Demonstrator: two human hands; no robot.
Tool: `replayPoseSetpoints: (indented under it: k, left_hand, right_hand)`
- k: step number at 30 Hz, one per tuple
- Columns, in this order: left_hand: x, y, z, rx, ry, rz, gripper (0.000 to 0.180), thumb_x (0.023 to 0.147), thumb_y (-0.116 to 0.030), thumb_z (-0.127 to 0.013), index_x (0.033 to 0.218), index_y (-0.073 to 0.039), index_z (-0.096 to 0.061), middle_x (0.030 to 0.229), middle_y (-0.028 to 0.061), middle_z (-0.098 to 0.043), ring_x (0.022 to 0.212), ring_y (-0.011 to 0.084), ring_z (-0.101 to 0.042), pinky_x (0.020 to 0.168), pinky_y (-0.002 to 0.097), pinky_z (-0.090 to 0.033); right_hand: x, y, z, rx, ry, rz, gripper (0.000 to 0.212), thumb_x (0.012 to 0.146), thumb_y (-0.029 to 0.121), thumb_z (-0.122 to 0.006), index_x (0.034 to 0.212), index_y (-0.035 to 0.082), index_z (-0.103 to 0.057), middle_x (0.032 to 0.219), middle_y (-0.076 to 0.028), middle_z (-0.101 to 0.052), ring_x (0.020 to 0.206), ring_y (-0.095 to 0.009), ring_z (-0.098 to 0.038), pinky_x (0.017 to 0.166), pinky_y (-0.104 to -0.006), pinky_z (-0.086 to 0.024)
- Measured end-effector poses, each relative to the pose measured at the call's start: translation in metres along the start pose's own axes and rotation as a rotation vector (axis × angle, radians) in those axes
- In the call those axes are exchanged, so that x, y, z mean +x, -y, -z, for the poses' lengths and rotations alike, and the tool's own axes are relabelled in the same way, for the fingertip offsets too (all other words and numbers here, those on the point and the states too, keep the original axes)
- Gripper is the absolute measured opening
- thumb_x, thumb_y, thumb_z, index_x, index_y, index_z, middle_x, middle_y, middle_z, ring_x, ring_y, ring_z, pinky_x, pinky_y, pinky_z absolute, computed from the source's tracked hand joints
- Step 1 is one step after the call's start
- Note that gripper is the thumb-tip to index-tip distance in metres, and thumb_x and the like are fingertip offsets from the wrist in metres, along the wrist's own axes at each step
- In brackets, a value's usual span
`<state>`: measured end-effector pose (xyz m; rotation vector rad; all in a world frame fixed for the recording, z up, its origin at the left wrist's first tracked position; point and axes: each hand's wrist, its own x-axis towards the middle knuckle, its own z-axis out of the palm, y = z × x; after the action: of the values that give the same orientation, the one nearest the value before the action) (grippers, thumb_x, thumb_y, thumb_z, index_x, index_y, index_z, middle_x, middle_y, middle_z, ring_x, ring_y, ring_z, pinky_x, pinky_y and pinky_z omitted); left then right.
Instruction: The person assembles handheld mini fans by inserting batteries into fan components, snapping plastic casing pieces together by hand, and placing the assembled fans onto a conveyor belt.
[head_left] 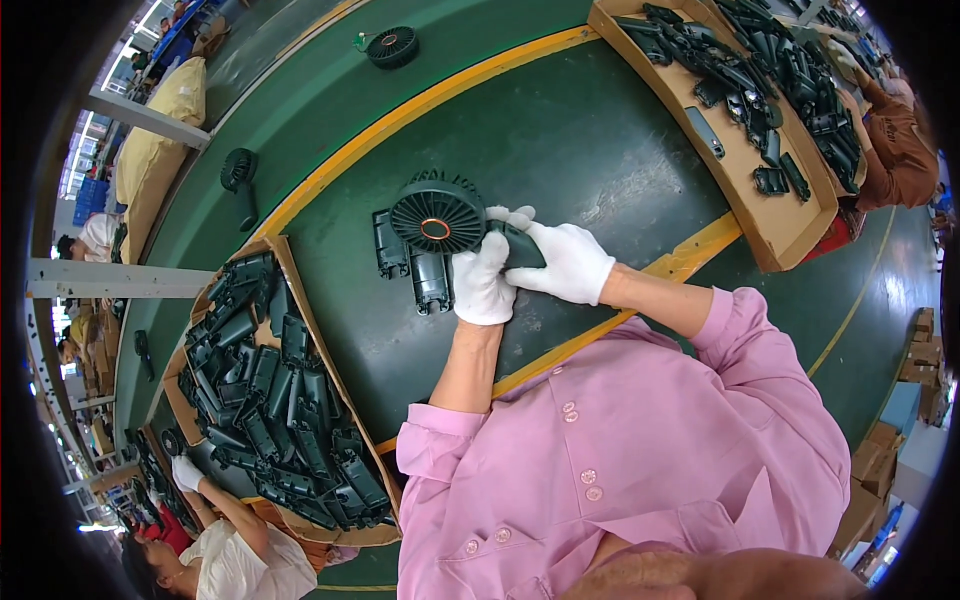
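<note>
In white gloves, both my hands hold a dark handheld fan point(455, 207) over the green worktable point(545, 130). Its round ribbed head, with an orange ring at the centre, points to the left. My left hand point(484, 284) is closed around the near side of the handle, by the head. On the handle's right end, my right hand point(568, 262) is closed too. A dark plastic handle shell point(430, 280) lies just under the fan head. Another dark shell piece point(386, 245) sits to its left, partly covered by the head.
Cardboard boxes heaped with dark plastic parts stand at left point(290, 290) and far right point(720, 175). Beyond the yellow table edge, a green conveyor belt point(300, 110) carries a fan with a handle point(240, 185) and a fan head point(392, 47). Co-workers sit at lower left and right.
</note>
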<state>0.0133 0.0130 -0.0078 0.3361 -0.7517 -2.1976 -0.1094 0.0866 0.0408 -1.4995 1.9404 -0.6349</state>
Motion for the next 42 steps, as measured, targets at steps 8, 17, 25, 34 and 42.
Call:
replayPoseSetpoints:
  k: [8, 17, 25, 34, 42]
  left_hand:
    - [-0.001, -0.004, -0.004, 0.144, -0.074, -0.049, 0.048, 0.082, -0.026, -0.075, 0.116, 0.0, -0.052, 0.107, 0.0184, -0.064, 0.104, 0.0287, -0.062, 0.095, 0.0417, -0.048]
    - [0.007, -0.013, -0.009, -0.173, 0.136, 0.154, 0.065, 0.085, -0.049, -0.065, 0.127, -0.003, -0.05, 0.123, 0.0164, -0.058, 0.109, 0.0266, -0.057, 0.087, 0.0349, -0.049]
    - [0.005, -0.004, 0.001, -0.142, 0.104, 0.093, 0.055, 0.079, -0.03, -0.078, 0.12, -0.004, -0.052, 0.113, 0.0129, -0.061, 0.099, 0.0238, -0.06, 0.074, 0.029, -0.053]
    - [0.005, -0.01, 0.018, 0.039, 0.065, 0.236, 0.057, 0.084, -0.047, -0.068, 0.118, -0.003, -0.054, 0.115, 0.0142, -0.061, 0.093, 0.0235, -0.062, 0.073, 0.0352, -0.054]
    - [0.006, -0.015, 0.004, 0.005, 0.082, 0.248, 0.048, 0.089, -0.04, -0.063, 0.114, 0.001, -0.057, 0.097, 0.0113, -0.064, 0.07, 0.0195, -0.059, 0.052, 0.0303, -0.046]
  right_hand:
    - [0.003, -0.005, -0.003, 0.082, -0.033, 0.088, 0.045, 0.079, 0.044, -0.062, 0.101, 0.005, -0.061, 0.084, -0.02, -0.067, 0.078, -0.034, -0.067, 0.073, -0.0415, -0.053]
    - [-0.004, -0.022, -0.009, 1.524, 0.523, -0.139, 0.065, 0.099, 0.057, -0.023, 0.101, 0.001, -0.055, 0.058, -0.013, -0.056, 0.03, -0.013, -0.034, 0.032, -0.0249, -0.03]
    - [-0.006, -0.015, 0.005, 1.405, 0.515, -0.13, 0.059, 0.098, 0.054, -0.032, 0.099, 0.001, -0.058, 0.064, -0.01, -0.06, 0.041, -0.012, -0.046, 0.041, -0.025, -0.039]
    - [-0.01, 0.003, 0.02, 0.979, 0.289, -0.104, 0.03, 0.089, 0.028, -0.054, 0.1, 0.001, -0.056, 0.087, -0.008, -0.064, 0.066, -0.014, -0.062, 0.057, -0.0259, -0.051]
    - [-0.007, -0.022, 0.017, 1.242, 0.461, -0.085, 0.036, 0.097, 0.033, -0.048, 0.103, -0.001, -0.057, 0.093, -0.012, -0.066, 0.068, -0.017, -0.065, 0.061, -0.0267, -0.052]
